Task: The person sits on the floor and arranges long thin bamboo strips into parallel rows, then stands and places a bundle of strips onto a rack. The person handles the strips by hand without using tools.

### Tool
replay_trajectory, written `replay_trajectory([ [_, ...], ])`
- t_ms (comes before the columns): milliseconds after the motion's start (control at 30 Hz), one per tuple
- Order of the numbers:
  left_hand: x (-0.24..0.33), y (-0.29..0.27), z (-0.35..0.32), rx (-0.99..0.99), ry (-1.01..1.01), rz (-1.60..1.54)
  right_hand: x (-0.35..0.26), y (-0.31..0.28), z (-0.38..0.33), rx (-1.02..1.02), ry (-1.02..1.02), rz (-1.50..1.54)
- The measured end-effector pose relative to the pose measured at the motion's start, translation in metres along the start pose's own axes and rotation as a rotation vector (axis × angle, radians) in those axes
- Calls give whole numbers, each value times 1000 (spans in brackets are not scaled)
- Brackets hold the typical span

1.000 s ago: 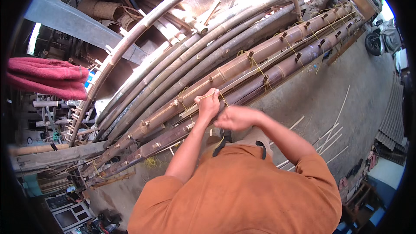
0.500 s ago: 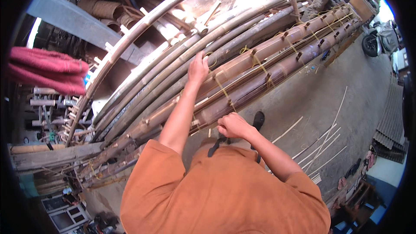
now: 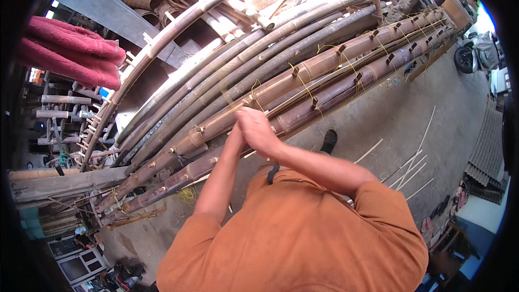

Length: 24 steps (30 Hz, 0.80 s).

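Note:
Both my hands meet over a pair of long bamboo poles lashed side by side. My right hand (image 3: 259, 134) is closed, its curled fingers turned away, so what they hold is hidden. Behind it, my left hand (image 3: 240, 118) is mostly covered, and its fingers do not show. Just beyond them runs the far bamboo pole (image 3: 313, 66); the near bamboo pole (image 3: 338, 97) passes on my side. Short dark pegs (image 3: 315, 101) stand up from both poles. Thin yellow cord (image 3: 306, 85) crosses between the pegs, with loose ends curling upward.
Several curved bamboo poles (image 3: 238, 73) lie behind the lashed pair. A pegged bamboo arc (image 3: 162, 38) rises at the left, near a hanging red towel (image 3: 73, 51). Pale bamboo strips (image 3: 413, 170) lie on the concrete floor at right. A motorbike (image 3: 476, 54) stands at the far right.
My left hand has come back from the far pole toward me. The right hand has moved up and left from my waist, and the two now meet. My view has shifted slightly.

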<state>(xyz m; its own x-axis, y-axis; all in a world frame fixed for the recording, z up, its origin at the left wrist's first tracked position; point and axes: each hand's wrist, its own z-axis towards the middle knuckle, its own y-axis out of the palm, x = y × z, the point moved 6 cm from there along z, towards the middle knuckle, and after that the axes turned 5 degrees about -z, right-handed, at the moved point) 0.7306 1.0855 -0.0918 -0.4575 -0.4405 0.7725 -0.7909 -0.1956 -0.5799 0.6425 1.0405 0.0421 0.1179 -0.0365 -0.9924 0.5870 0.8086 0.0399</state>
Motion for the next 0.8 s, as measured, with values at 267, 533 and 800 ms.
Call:
replay_trajectory([
  [267, 25, 7, 5, -40, -115, -175, 83, -50, 94, -25, -14, -1002],
  [533, 31, -5, -5, 102, 70, -116, -9, -36, -65, -909, 505, 304],
  [800, 37, -8, -16, 89, -17, -67, -62, -53, -116, -874, 721, 803],
])
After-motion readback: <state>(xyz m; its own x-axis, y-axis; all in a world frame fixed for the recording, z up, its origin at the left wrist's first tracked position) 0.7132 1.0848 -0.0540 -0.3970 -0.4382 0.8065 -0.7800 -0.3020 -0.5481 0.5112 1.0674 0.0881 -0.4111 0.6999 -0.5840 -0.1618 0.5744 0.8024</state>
